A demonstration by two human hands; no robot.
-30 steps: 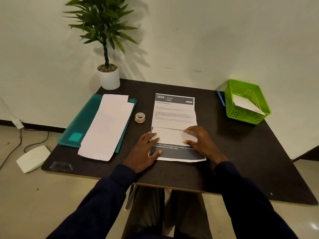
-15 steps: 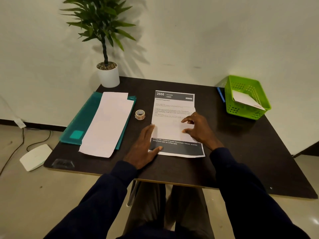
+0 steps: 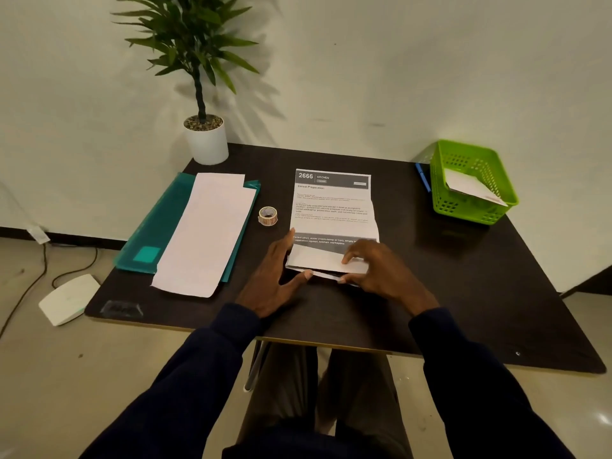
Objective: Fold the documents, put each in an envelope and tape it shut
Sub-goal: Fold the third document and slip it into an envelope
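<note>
- Progress looked early, judging by the table (image 3: 463,293): one printed document (image 3: 332,207) lay mid-fold at its centre, and no envelope had been filled or taped in front of the person.
- Folding was under way: the sheet's near end was turned up over itself, white back showing, just below a dark printed band.
- Left hand (image 3: 276,276) lay flat and spread, fingers against the sheet's left edge, gripping nothing.
- Right hand (image 3: 377,270) pinched the folded flap, thumb under its near edge.
- Long white envelopes (image 3: 207,233) lay on a teal folder (image 3: 159,226) to the left, with a tape roll (image 3: 268,216) between them and the document.
- A green basket (image 3: 477,183) at far right held something white, possibly a finished envelope; I could not tell.
</note>
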